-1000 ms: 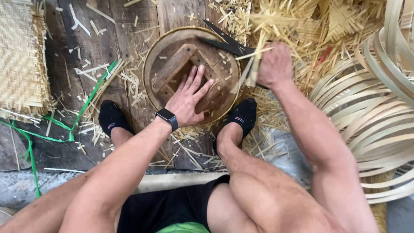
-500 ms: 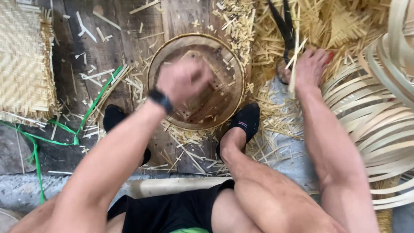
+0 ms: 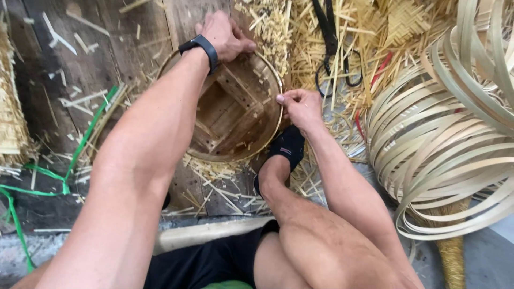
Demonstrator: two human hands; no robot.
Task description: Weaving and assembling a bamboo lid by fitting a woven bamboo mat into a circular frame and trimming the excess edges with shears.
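Both hands (image 3: 225, 36) (image 3: 301, 107) gripping round wooden basket rim (image 3: 277, 88), black shears (image 3: 332, 48), bamboo strip coil (image 3: 444, 134) beside.

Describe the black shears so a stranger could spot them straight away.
Start at the round wooden mould that both hands grip, on the plank floor. Look up and to its right, into the heap of pale straw offcuts. The black shears lie there, loop handles pointing toward the person: the only dark metal thing among yellow splinters.

The left arm hides the round wooden form's (image 3: 235, 115) left rim.
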